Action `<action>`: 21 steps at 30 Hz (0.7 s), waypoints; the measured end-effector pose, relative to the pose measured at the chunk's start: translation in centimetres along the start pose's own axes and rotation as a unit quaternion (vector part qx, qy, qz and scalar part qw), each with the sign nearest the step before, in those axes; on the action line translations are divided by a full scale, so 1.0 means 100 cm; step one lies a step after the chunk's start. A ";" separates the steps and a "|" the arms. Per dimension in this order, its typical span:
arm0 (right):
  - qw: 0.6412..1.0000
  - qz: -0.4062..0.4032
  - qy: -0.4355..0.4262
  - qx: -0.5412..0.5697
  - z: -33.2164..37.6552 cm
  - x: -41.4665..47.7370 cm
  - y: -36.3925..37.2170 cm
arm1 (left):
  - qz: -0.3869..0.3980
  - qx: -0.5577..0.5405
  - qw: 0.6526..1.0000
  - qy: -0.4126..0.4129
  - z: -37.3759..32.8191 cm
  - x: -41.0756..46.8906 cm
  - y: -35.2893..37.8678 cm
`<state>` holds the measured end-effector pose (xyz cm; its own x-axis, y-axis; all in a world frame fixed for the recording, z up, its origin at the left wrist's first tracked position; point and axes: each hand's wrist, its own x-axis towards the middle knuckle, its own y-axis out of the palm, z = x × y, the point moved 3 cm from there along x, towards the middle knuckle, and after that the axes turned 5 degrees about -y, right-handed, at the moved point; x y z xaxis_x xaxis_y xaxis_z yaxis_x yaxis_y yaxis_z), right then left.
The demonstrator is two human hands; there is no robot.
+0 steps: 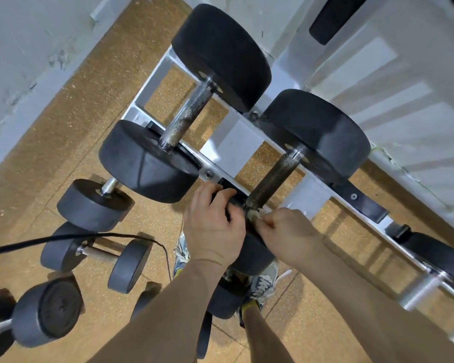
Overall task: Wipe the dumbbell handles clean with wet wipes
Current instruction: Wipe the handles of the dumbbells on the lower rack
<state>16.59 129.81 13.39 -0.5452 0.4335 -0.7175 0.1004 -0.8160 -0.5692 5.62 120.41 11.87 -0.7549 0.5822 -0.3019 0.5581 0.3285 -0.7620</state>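
A large black dumbbell lies across the white rack, its dark, dirty knurled handle running from the far head down to the near head. My left hand grips the top of that near head. My right hand pinches a small crumpled wet wipe against the near end of the handle. A second big dumbbell with a shinier handle sits on the rack to the left.
Several smaller dumbbells lie on the speckled brown floor at the left, with a black cable running across them. Another dumbbell with a chrome handle rests on the rack at the right. My sneakers show below the hands.
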 end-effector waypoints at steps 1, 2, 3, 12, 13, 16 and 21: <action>1.000 0.005 0.021 0.008 -0.001 0.000 0.003 | 0.001 0.001 1.000 0.000 0.000 0.000 0.000; 0.999 0.019 0.036 0.014 -0.002 0.003 0.007 | -0.001 0.002 1.000 0.002 0.001 0.000 0.000; 0.998 0.038 0.050 0.018 -0.005 0.011 0.013 | -0.002 0.001 1.000 0.005 0.001 0.000 0.000; 0.987 -0.008 0.035 0.159 0.003 -0.007 0.012 | 0.009 -0.011 1.000 -0.008 0.000 0.001 0.001; 0.981 -0.017 0.025 0.192 0.008 -0.007 0.010 | 0.012 -0.011 1.000 -0.008 0.000 0.000 0.001; 0.969 -0.068 0.011 0.237 0.016 0.010 0.005 | 0.015 -0.011 1.000 -0.006 0.000 -0.001 0.000; 0.947 -0.301 -0.039 0.100 -0.006 0.017 0.011 | 0.015 -0.015 1.000 -0.009 0.001 -0.001 0.000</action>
<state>16.26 129.88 11.33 -0.5132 0.8208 -0.2506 -0.4043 -0.4888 -0.7730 5.68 120.27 11.79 -0.7435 0.5792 -0.3343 0.5902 0.3331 -0.7353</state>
